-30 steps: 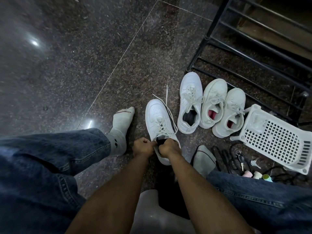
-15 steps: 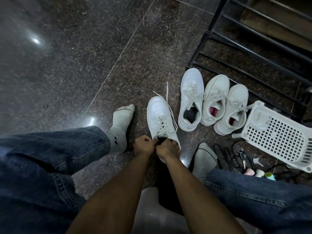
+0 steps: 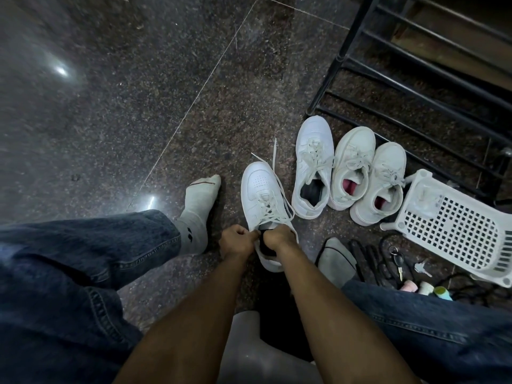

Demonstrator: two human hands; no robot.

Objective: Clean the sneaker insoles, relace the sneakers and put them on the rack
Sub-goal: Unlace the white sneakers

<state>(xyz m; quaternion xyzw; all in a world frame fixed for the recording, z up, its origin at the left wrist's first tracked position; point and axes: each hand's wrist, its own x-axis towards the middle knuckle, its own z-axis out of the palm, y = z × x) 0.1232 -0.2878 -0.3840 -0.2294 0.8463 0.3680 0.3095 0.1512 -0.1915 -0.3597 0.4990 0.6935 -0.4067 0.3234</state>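
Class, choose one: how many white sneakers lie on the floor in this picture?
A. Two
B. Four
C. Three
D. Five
B: one sneaker is at the person's hands, and three more sneakers lie side by side before the black rack.

White sneakers [image 3: 261,195], black rack [image 3: 415,65] — speckled dark floor [image 3: 138,106].

The scene is dim, lit from overhead: two small white glare spots shine on the polished dark floor [image 3: 110,112], one at upper left and one near the left knee. Soft shadows pool between the forearms, and the white sneakers [image 3: 313,162] look slightly bluish. Wide-angle distortion bends the rack [image 3: 415,79] bars, and the edges are soft.
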